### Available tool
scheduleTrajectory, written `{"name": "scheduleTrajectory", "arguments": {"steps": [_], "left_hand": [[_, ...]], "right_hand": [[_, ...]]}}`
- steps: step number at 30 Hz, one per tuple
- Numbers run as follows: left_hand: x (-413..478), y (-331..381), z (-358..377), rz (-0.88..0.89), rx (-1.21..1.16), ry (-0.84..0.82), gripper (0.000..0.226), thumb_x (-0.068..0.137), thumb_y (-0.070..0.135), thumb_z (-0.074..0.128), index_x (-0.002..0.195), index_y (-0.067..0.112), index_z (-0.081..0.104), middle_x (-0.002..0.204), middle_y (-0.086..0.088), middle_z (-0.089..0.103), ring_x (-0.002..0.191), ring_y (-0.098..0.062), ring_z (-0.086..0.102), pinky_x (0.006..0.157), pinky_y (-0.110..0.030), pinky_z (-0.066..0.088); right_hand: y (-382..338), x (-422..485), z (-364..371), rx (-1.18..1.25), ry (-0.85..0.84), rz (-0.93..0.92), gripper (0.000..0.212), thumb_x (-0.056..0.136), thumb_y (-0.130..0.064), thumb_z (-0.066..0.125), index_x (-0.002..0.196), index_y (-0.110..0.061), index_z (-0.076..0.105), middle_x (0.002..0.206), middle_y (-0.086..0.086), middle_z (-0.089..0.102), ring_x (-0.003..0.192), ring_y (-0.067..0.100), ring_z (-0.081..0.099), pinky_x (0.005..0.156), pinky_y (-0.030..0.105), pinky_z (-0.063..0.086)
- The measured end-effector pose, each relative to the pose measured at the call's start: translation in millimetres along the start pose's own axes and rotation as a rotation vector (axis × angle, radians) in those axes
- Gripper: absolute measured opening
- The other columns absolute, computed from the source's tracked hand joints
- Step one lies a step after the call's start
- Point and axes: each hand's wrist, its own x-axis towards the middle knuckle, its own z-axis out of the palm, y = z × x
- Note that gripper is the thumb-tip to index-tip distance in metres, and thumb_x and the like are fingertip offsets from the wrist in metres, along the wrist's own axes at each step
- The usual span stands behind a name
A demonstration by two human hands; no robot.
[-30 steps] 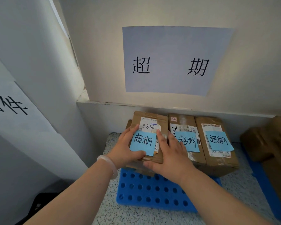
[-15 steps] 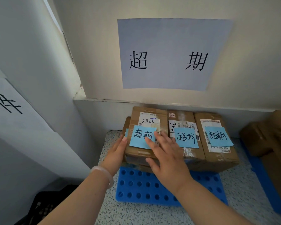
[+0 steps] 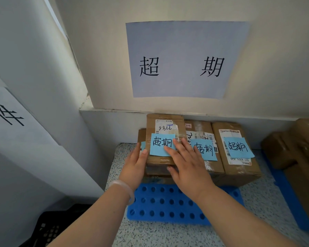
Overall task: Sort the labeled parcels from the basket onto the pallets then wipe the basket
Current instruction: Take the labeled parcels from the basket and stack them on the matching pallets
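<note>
The floor (image 3: 168, 236) is speckled grey terrazzo, closed at the far side by a cream wall carrying a paper sign (image 3: 184, 59) printed "超期". A blue pallet (image 3: 168, 205), perforated with round holes, lies on the floor below the sign.

- Far edge of the pallet: a row of cardboard parcels stands against the wall base. The near half of the pallet is bare.
- Left of the pallet: a white wall face juts forward, leaving a narrow floor strip. A black basket (image 3: 48, 227) sits at its foot, nearer the camera.
- Right of the pallet: a floor strip, then a second blue pallet (image 3: 282, 184) bearing brown parcels.

The top parcel (image 3: 151, 125) sits at the left end of the row, stacked on a lower parcel (image 3: 141, 134). Its long axis runs from the pallet's near edge toward the wall. Its blue note (image 3: 161, 145) faces up.

The left hand (image 3: 134, 168) lies with straight fingers against the top parcel's left side. The right hand (image 3: 187, 164) rests flat, fingers spread, on its top face, touching the note. Neither hand grips anything.
</note>
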Motion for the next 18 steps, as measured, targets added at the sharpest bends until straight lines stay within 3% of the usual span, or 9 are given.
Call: {"name": "scheduleTrajectory", "arguments": {"steps": [2, 5, 8, 12, 15, 18], "left_hand": [[-8.6, 4.2, 0.4, 0.160, 0.095, 0.061, 0.064, 0.090, 0.069, 0.026, 0.149, 0.049, 0.010, 0.162, 0.011, 0.012, 0.149, -0.014, 0.011, 0.120, -0.041, 0.014], [-28.6, 4.7, 3.4, 0.449, 0.414, 0.116, 0.061, 0.092, 0.073, 0.014, 0.146, 0.052, -0.003, 0.161, 0.021, -0.006, 0.149, -0.009, 0.001, 0.121, -0.037, 0.012], [-39.6, -10.7, 10.0, 0.648, 0.672, 0.169, 0.065, 0.094, 0.070, 0.008, 0.152, 0.041, 0.005, 0.163, 0.014, 0.000, 0.150, -0.008, -0.002, 0.120, -0.037, 0.007], [-45.2, -25.6, 17.5, 0.650, 0.848, 0.151, 0.068, 0.095, 0.070, 0.008, 0.152, 0.034, 0.009, 0.163, 0.011, 0.003, 0.150, -0.011, -0.006, 0.120, -0.043, 0.004], [-49.5, -22.5, 17.4, 0.589, 0.895, 0.097, 0.075, 0.087, 0.076, -0.005, 0.152, 0.037, 0.002, 0.161, 0.016, -0.009, 0.148, -0.010, -0.018, 0.120, -0.044, -0.004], [-51.7, -9.9, 15.3, 0.514, 0.980, 0.032, 0.085, 0.077, 0.077, -0.015, 0.153, 0.039, -0.008, 0.158, 0.017, -0.022, 0.144, -0.010, -0.029, 0.121, -0.045, -0.009]], "right_hand": [[-0.3, 1.3, -2.6, -0.029, -0.025, -0.009, 0.062, 0.097, -0.046, 0.046, 0.151, -0.040, 0.016, 0.165, -0.006, 0.004, 0.149, 0.014, -0.017, 0.116, 0.040, -0.017], [-1.4, -1.0, -6.7, -0.049, -0.040, -0.026, 0.064, 0.095, -0.057, 0.029, 0.154, -0.039, 0.009, 0.165, -0.007, -0.003, 0.148, 0.014, -0.020, 0.115, 0.041, -0.019], [-5.4, -9.8, -10.4, -0.028, -0.018, -0.018, 0.072, 0.088, -0.063, 0.017, 0.155, -0.037, 0.007, 0.164, -0.008, -0.005, 0.148, 0.010, -0.020, 0.117, 0.039, -0.017], [-11.3, -33.6, -4.1, -0.053, 0.007, 0.005, 0.073, 0.090, -0.061, 0.021, 0.156, -0.032, 0.008, 0.164, -0.008, -0.006, 0.148, 0.010, -0.021, 0.120, 0.040, -0.014], [-11.1, -48.0, 6.1, -0.085, -0.036, 0.037, 0.081, 0.091, -0.057, 0.038, 0.156, -0.029, 0.001, 0.163, -0.008, -0.009, 0.149, 0.012, -0.018, 0.121, 0.047, -0.004], [-8.4, -45.7, 1.9, -0.102, -0.071, 0.007, 0.089, 0.089, -0.058, 0.041, 0.155, -0.028, -0.010, 0.162, -0.006, -0.019, 0.147, 0.014, -0.025, 0.120, 0.044, -0.008]]}}
